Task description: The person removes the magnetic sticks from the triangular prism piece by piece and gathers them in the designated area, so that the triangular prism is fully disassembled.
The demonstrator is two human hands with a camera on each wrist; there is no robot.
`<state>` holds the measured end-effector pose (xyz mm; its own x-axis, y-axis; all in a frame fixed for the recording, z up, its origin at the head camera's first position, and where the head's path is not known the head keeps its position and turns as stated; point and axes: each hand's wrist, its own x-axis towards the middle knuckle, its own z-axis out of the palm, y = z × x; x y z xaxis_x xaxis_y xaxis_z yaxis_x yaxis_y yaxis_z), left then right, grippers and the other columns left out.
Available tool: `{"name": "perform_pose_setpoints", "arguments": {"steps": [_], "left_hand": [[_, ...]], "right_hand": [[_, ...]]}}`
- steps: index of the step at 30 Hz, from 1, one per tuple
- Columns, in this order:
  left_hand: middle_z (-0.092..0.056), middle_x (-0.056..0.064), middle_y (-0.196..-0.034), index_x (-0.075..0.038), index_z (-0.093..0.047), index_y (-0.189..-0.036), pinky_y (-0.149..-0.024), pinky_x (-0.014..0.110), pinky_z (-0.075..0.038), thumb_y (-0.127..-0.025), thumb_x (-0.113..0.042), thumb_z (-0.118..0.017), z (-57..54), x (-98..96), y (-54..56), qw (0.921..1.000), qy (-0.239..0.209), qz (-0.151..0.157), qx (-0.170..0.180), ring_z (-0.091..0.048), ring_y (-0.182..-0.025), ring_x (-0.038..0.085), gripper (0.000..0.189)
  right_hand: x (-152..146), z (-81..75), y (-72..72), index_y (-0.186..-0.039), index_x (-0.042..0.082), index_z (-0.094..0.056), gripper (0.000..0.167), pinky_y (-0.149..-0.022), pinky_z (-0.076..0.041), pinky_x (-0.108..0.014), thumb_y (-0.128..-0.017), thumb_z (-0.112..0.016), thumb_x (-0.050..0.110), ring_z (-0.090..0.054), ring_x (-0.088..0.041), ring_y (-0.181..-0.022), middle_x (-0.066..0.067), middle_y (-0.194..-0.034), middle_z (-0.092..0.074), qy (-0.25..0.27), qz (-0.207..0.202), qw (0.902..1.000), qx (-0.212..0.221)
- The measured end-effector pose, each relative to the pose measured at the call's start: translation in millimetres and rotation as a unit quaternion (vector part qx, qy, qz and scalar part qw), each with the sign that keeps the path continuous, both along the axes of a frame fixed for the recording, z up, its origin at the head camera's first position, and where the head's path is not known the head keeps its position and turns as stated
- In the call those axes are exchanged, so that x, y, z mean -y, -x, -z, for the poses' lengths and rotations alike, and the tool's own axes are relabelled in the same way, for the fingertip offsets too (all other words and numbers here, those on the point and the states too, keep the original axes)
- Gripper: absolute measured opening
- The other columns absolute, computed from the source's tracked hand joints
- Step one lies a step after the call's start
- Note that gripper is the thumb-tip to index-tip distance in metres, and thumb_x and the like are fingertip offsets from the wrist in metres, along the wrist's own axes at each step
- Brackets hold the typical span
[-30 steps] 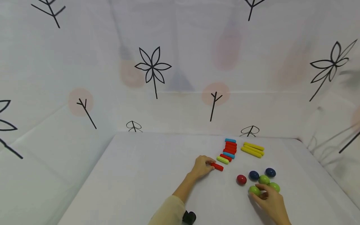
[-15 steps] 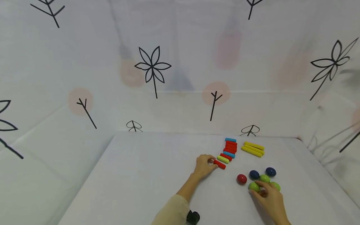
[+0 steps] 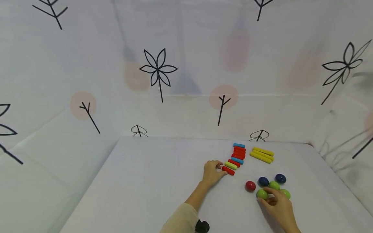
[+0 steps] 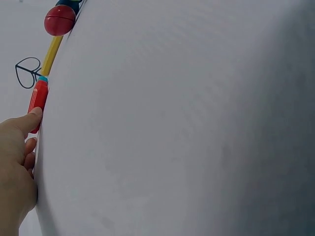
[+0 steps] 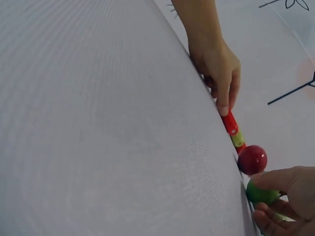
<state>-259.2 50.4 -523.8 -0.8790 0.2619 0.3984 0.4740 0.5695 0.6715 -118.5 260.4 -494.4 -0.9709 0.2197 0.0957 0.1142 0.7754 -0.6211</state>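
My left hand (image 3: 212, 173) pinches the left end of a short red stick (image 3: 228, 171) between thumb and fingers, low on the white table. Just beyond that stick lies a yellow-green one (image 3: 231, 165), heading a slanting row of red and blue sticks (image 3: 239, 153). Farther right, my right hand (image 3: 280, 207) holds a green egg-shaped ball (image 3: 262, 194) by thumb and forefinger; the right wrist view shows the thumb on the green ball (image 5: 262, 192). A red ball (image 3: 250, 186) with a seam (image 4: 60, 20) lies between the hands.
Two dark blue balls (image 3: 280, 178) and two more green balls (image 3: 274, 185) lie beside my right hand, one green ball partly hidden by it. Yellow sticks (image 3: 262, 155) lie at the back right. A black object (image 3: 202, 226) shows by my left sleeve. A patterned sheet (image 3: 186, 113) hangs behind.
My left hand has slid the red stick right and slightly away, up close to the yellow-green one. The right hand has shifted the green ball slightly left, keeping its hold.
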Motion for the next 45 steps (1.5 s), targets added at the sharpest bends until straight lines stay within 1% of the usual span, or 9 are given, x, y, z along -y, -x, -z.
{"name": "perform_pose_setpoints", "arguments": {"steps": [6, 13, 20, 23, 28, 31, 35, 39, 45], "left_hand": [[-0.063, -0.003, -0.078, -0.009, -0.071, -0.097, -0.072, 0.017, -0.036, -0.074, -0.023, -0.081, 0.0, -0.2, 0.5, 0.9998, -0.007, 0.000, 0.020, -0.046, -0.076, 0.002, 0.029], [-0.063, -0.002, -0.078, -0.008, -0.071, -0.095, -0.071, 0.018, -0.037, -0.072, -0.022, -0.082, 1.8, 0.2, 0.8, 0.9999, -0.011, 0.001, -0.001, -0.049, -0.076, 0.004, 0.029], [-0.063, -0.001, -0.078, -0.008, -0.071, -0.094, -0.071, 0.017, -0.037, -0.071, -0.022, -0.082, 1.6, 0.2, -1.7, 0.9999, -0.014, 0.002, 0.001, -0.050, -0.076, 0.006, 0.029], [-0.064, -0.001, -0.078, -0.008, -0.071, -0.094, -0.071, 0.017, -0.037, -0.072, -0.022, -0.082, 0.8, 0.6, -1.7, 0.9999, -0.012, 0.000, -0.004, -0.050, -0.076, 0.006, 0.028], [-0.064, -0.001, -0.078, -0.008, -0.071, -0.094, -0.071, 0.017, -0.037, -0.071, -0.022, -0.082, 2.4, 0.9, -1.4, 1.0000, -0.007, -0.001, -0.006, -0.050, -0.075, 0.005, 0.028], [-0.064, -0.001, -0.078, -0.008, -0.071, -0.093, -0.070, 0.017, -0.037, -0.071, -0.021, -0.083, 3.7, 1.0, -1.8, 0.9999, -0.010, 0.001, -0.008, -0.049, -0.075, 0.006, 0.028], [-0.064, -0.001, -0.078, -0.008, -0.071, -0.093, -0.070, 0.017, -0.037, -0.071, -0.021, -0.082, 4.1, 0.7, -1.8, 0.9998, -0.016, 0.001, -0.009, -0.049, -0.075, 0.006, 0.028], [-0.065, 0.000, -0.079, -0.007, -0.071, -0.092, -0.070, 0.017, -0.037, -0.073, -0.021, -0.081, 4.8, 0.3, -0.7, 0.9997, -0.023, 0.002, -0.008, -0.050, -0.075, 0.006, 0.026], [-0.066, 0.001, -0.079, -0.006, -0.071, -0.090, -0.069, 0.017, -0.039, -0.073, -0.021, -0.081, 5.5, 0.1, -0.4, 0.9993, -0.033, 0.002, -0.015, -0.052, -0.076, 0.007, 0.025]], "right_hand": [[0, -6.7, -1.5, -0.114, -0.008, -0.057, 0.045, -0.061, -0.051, -0.027, -0.077, -0.075, 0.011, -0.059, -0.019, -0.070, -0.019, -0.098, -0.061, 0.003, -0.026, 0.9996, 0.012], [0, -11.6, -2.0, -0.112, -0.006, -0.061, 0.042, -0.063, -0.052, -0.027, -0.077, -0.075, 0.012, -0.058, -0.017, -0.072, -0.018, -0.100, -0.063, 0.013, -0.053, 0.9972, 0.051], [2, -10.1, -5.1, -0.110, -0.004, -0.062, 0.044, -0.065, -0.050, -0.024, -0.075, -0.077, 0.016, -0.055, -0.015, -0.073, -0.009, -0.098, -0.064, 0.031, -0.075, 0.9944, 0.068], [3, -9.8, -3.1, -0.111, -0.004, -0.061, 0.045, -0.064, -0.050, -0.024, -0.076, -0.077, 0.017, -0.055, -0.014, -0.072, -0.011, -0.098, -0.064, 0.019, -0.078, 0.9949, 0.062], [2, -10.0, 0.7, -0.113, -0.006, -0.060, 0.043, -0.063, -0.051, -0.028, -0.077, -0.076, 0.014, -0.058, -0.015, -0.071, -0.018, -0.101, -0.065, -0.018, -0.067, 0.9970, 0.035], [2, -9.4, 1.5, -0.114, -0.006, -0.058, 0.045, -0.062, -0.051, -0.029, -0.077, -0.076, 0.013, -0.057, -0.015, -0.069, -0.019, -0.101, -0.063, -0.032, -0.052, 0.9975, 0.036], [1, -8.4, 2.1, -0.115, -0.005, -0.057, 0.048, -0.058, -0.045, -0.028, -0.077, -0.077, 0.016, -0.052, -0.017, -0.067, -0.018, -0.098, -0.061, -0.046, -0.029, 0.9979, 0.034], [0, -7.8, 2.6, -0.114, -0.006, -0.059, 0.047, -0.055, -0.040, -0.026, -0.076, -0.077, 0.015, -0.048, -0.019, -0.067, -0.015, -0.093, -0.059, -0.062, -0.016, 0.9979, 0.010], [-1, -8.1, 5.2, -0.113, -0.008, -0.058, 0.046, -0.060, -0.043, -0.032, -0.078, -0.076, 0.015, -0.050, -0.022, -0.070, -0.023, -0.097, -0.060, -0.061, 0.006, 0.9981, -0.001]]}}
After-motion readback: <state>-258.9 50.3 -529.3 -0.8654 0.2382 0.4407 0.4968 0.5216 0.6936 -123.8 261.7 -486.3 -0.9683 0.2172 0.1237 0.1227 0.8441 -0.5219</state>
